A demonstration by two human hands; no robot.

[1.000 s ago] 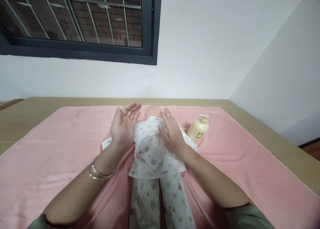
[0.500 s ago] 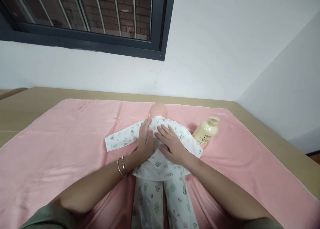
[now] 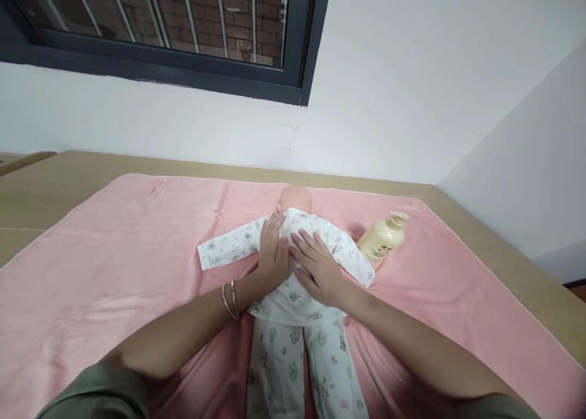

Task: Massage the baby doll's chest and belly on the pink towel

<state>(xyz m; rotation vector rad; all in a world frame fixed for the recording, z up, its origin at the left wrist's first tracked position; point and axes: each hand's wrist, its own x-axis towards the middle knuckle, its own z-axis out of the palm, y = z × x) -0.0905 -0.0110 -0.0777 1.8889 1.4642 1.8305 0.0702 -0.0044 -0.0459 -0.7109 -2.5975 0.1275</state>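
A baby doll (image 3: 295,199) lies stretched out with its smooth round head toward the wall, dressed in a white printed top (image 3: 286,303) and matching trousers (image 3: 279,364). My left hand (image 3: 273,251) rests on the left part of the doll's upper body, fingers extended, two bangles (image 3: 231,300) on the wrist. Flat on the right part of the upper body lies my right hand (image 3: 318,266), its fingers slightly spread. Neither hand grips anything. Both sleeves of the top reach out sideways.
A pale yellow pump bottle (image 3: 383,239) leans beside the doll's right-hand sleeve. Under everything spreads a pink sheet (image 3: 151,242) on a wooden table (image 3: 485,248). Behind it are a white wall (image 3: 379,101) and a dark-framed barred window (image 3: 183,65).
The whole view has shifted slightly, so things appear a little higher and to the right. Both hands keep to about the same places on the doll's upper body.
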